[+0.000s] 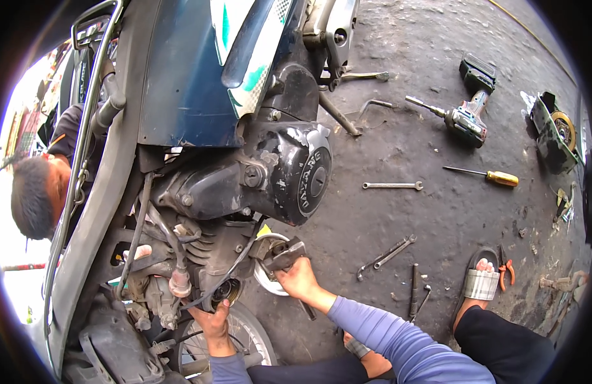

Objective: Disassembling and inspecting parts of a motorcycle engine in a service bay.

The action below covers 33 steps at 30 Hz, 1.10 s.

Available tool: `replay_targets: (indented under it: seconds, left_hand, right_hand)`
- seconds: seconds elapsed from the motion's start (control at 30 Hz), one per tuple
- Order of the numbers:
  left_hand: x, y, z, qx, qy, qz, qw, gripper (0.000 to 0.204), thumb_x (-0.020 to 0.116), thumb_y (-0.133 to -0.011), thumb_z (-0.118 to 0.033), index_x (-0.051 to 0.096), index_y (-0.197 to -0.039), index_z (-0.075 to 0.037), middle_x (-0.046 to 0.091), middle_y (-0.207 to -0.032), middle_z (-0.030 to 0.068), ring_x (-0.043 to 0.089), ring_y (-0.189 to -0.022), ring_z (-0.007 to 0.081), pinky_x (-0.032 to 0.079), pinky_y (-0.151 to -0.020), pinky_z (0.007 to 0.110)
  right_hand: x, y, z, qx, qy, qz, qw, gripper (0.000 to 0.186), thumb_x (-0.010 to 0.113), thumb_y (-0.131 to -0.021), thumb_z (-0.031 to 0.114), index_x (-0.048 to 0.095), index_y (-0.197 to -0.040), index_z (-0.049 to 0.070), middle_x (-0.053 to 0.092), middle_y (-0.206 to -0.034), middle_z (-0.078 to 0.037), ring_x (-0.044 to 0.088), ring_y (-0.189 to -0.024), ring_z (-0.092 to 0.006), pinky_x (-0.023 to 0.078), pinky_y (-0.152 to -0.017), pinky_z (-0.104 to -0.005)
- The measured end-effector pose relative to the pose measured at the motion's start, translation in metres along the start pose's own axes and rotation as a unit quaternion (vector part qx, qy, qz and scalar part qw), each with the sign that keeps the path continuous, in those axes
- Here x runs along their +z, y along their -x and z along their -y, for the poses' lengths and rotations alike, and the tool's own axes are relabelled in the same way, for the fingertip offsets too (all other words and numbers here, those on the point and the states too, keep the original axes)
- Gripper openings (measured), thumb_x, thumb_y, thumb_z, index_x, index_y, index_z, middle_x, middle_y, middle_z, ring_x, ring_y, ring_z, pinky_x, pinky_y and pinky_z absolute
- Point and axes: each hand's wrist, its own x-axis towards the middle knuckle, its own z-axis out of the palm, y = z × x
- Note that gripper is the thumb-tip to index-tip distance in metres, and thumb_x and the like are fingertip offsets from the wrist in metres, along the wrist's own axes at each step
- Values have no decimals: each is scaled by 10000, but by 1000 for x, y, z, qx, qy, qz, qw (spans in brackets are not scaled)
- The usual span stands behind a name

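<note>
My right hand (pixel 296 278) grips a dark metal part (pixel 288 255) over a white round container (pixel 268 285) beside the engine. My left hand (pixel 213 326) is at the engine's lower side, thumb raised and fingers curled beneath a round opening with a metal rim (pixel 224 293); what they hold is unclear. A dark hose (pixel 241 255) runs down near that hand. Above both hands is the motorbike's black engine cover (pixel 286 176), with cylinder fins (pixel 209 246) below it and a spoked wheel (pixel 257 339) behind my left wrist.
A co-worker's head (pixel 30 195) shows beyond the frame. On the dark floor lie a cordless driver (pixel 469 121), screwdriver (pixel 501 178), wrench (pixel 392 185), several other tools (pixel 389 255), orange pliers (pixel 508 272) and a box with a tape roll (pixel 555 131). My sandalled foot (pixel 481 281) is at right.
</note>
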Motion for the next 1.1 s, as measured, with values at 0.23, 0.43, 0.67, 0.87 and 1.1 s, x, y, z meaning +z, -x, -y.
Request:
replay_targets:
  seconds: [0.23, 0.43, 0.67, 0.87, 1.1]
  left_hand:
    - [-8, 2, 5, 7, -10, -2, 1000, 914, 599, -670, 84, 140, -1435, -113, 441, -1239, 101, 508, -1059, 220, 421, -910, 325]
    - [-9, 4, 5, 5, -44, -5, 999, 912, 625, -673, 69, 151, -1429, -120, 452, -1235, 111, 528, -1042, 230, 430, -905, 333]
    - [-10, 2, 1, 17, -130, 11, 991, 924, 618, -671, 75, 136, -1432, -129, 459, -1235, 129, 519, -1079, 255, 424, -932, 371]
    - [-5, 3, -1, -4, -27, -6, 1000, 918, 617, -659, 66, 142, -1426, -104, 451, -1245, 140, 509, -1090, 259, 404, -955, 371]
    - [-3, 5, -4, -42, -22, -26, 999, 916, 629, -608, 2, 172, -1402, -6, 332, -1359, 133, 402, -1198, 238, 296, -1027, 334]
  right_hand:
    - [0, -1, -7, 13, -26, -18, 999, 172, 590, -714, 52, 651, -855, -25, 673, -787, -155, 652, -740, -200, 497, -669, -329]
    - [-5, 0, -1, 68, -35, 6, 997, 170, 582, -703, 37, 654, -828, -53, 664, -761, -191, 660, -753, -255, 503, -687, -348]
    - [-11, -10, 12, 188, -2, -15, 982, 176, 601, -715, 43, 657, -865, -32, 675, -807, -161, 655, -785, -222, 499, -725, -341]
    - [-1, -1, 10, 28, -2, -10, 1000, 187, 605, -708, 53, 658, -868, -29, 674, -812, -156, 648, -775, -233, 494, -721, -345]
    - [0, -1, -2, 122, -58, -22, 991, 187, 610, -717, 39, 666, -884, -23, 683, -813, -137, 654, -770, -223, 501, -716, -342]
